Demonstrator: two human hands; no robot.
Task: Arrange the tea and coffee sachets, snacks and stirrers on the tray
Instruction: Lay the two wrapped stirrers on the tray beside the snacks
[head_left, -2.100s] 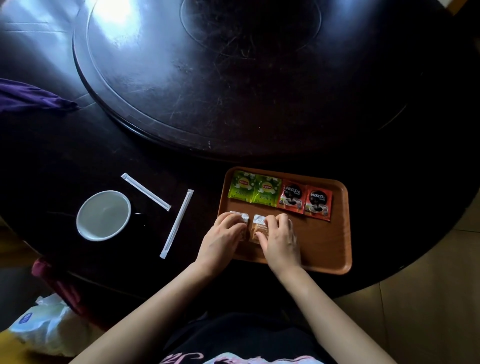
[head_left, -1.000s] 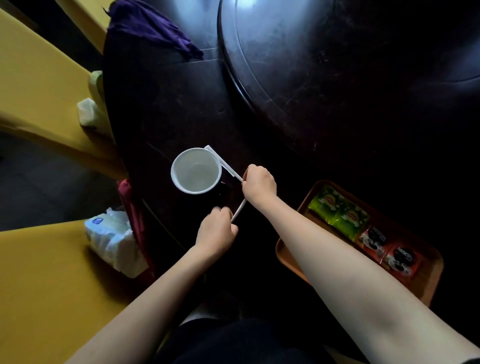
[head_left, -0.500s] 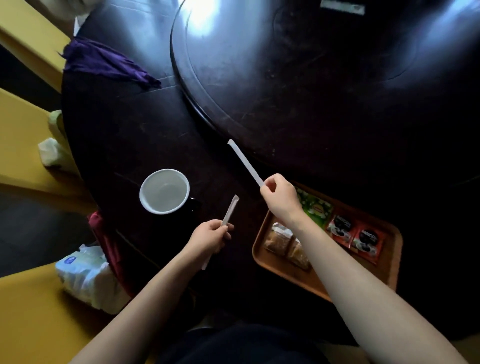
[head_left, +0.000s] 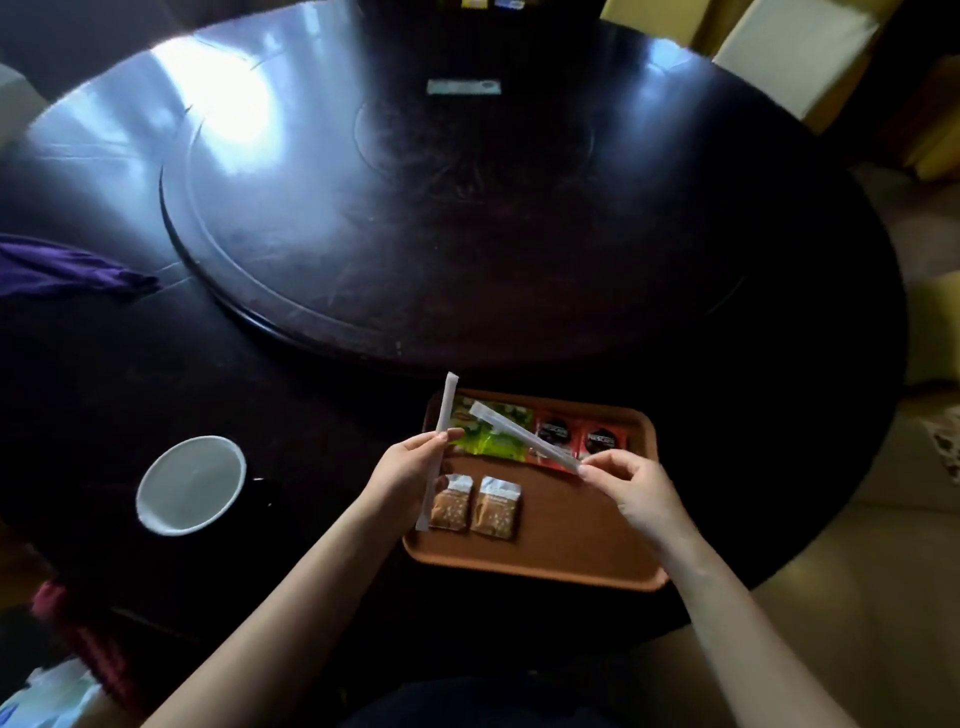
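Stirrers are being dealt with at this moment, the last of the task's things not yet lying on the tray. One paper-wrapped stirrer is being pinched near its middle between thumb and fingertips of the left hand, standing nearly upright, its upper end reaching beyond the fingers past the tray's far rim and its lower end hanging beneath the palm just beside the left snack packet. A second wrapped stirrer is being gripped at its near end by the closed thumb and forefinger of the right hand, slanting away from those fingers up and to the left, over the coffee sachets and the green tea sachets. Both stirrers are being held in the air above the tray, their far ends apart, neither one seeming to rest on anything. Under and between the hands, two snack packets are lying side by side, the right one near the left fingers, and the sachets are lined up along the far edge. Bare tray is being left open below the right hand's fingers and towards the near rim. As a judgement, the next move is calling for both stirrers to be lowered flat and laid parallel there, clear of the packets, with the pinches released only once each is lying steady. A white cup is standing well to the left of the left hand, untouched.
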